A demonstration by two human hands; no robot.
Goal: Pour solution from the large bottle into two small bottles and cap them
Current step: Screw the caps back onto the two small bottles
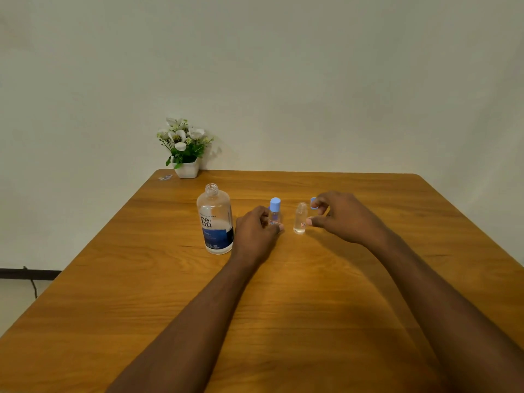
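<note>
The right hand (340, 218) pinches a blue cap (313, 203) in its fingertips. The cap is just beside and above the mouth of the open small bottle (300, 218), the farther of the two small bottles from the large bottle (215, 221). The thumb lies at this bottle's label; whether it touches, I cannot tell. The left hand (256, 231) curls round the lower body of the capped small bottle (275, 212), which stands just right of the large bottle. The large bottle itself stands upright with its neck bare.

The step in hand looks to be capping the second small bottle. To do it well, the cap should come down level over the neck. The light bottle's body needs steadying so it neither tips nor spins, and the turning should stop once the cap is snug.

All of this rests on a wood-grain tabletop (283, 321). Behind the large bottle, at the far edge, a white flower pot (186, 170) sits against a plain pale wall (312, 80).
</note>
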